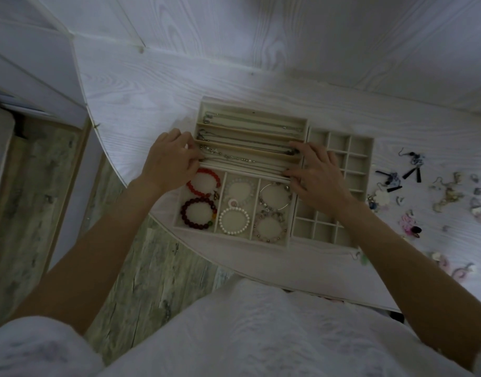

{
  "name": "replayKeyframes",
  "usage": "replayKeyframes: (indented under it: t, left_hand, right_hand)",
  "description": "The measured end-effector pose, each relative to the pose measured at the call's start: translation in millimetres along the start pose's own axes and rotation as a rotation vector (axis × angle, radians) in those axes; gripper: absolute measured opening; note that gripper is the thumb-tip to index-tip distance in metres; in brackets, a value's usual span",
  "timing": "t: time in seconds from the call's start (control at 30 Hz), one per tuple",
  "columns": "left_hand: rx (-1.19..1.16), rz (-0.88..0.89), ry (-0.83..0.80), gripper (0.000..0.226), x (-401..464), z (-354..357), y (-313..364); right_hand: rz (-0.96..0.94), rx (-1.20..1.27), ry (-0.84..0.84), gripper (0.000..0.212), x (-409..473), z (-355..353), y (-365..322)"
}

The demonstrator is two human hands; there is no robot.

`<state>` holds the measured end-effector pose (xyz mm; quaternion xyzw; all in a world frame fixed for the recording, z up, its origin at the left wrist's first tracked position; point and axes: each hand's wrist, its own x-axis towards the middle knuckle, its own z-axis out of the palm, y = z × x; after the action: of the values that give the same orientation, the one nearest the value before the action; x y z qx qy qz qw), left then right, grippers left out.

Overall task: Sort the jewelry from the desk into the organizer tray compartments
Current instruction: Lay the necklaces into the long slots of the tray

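While both hands curl over a thin chain necklace (242,165) in the nearest long slot, left hand (170,161) and right hand (316,174) pinch its ends; the felt-lined organizer tray (288,242) sits mid-frame on the pale wood-grain table (141,104), loose earrings (413,175) right.

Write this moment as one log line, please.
left hand: on necklace tray's left end | right hand: on its right end | bracelets: sorted | earrings: on desk

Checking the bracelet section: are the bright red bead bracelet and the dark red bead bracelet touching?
Apart. The head view shows a strip of tray floor between the bright red bead bracelet and the dark red bead bracelet.
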<state>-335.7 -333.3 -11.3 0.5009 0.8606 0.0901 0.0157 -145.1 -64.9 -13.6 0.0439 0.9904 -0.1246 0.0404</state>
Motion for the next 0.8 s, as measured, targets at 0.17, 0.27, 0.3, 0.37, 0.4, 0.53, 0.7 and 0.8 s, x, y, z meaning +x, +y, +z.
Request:
replayKeyframes:
  t: [0.17,0.27,0.3,0.37,0.4,0.53,0.7,0.8]
  left_hand:
    - [-0.020,0.009,-0.046,0.030,2,-2,-4]
    - [-0.043,0.030,-0.092,0.026,12,-3,-11]
    - [-0.050,0.041,-0.119,0.019,18,-5,-13]
    - [-0.060,0.091,-0.189,0.010,28,-10,-16]
    - [-0.056,0.132,-0.219,0.013,33,-11,-18]
    - [-0.027,0.236,-0.273,0.019,42,-12,-16]
    - [0.016,0.337,-0.298,0.019,47,-11,-17]
    - [0.040,0.383,-0.301,0.021,48,-13,-15]
  right_hand:
    - [0.053,0.081,0.036,0.024,-1,0,0]
    - [0.091,0.075,0.034,0.007,11,-2,-2]
    - [0.089,0.069,0.025,0.005,16,-3,-3]
    - [0.068,0.060,-0.009,0.004,24,-7,-4]
    - [0.052,0.057,-0.028,0.004,27,-8,-5]
    - [0.008,0.040,-0.092,0.005,33,-12,-4]
    - [-0.025,0.031,-0.117,0.005,37,-17,-8]
    - [-0.080,0.021,-0.104,0.010,36,-17,-9]
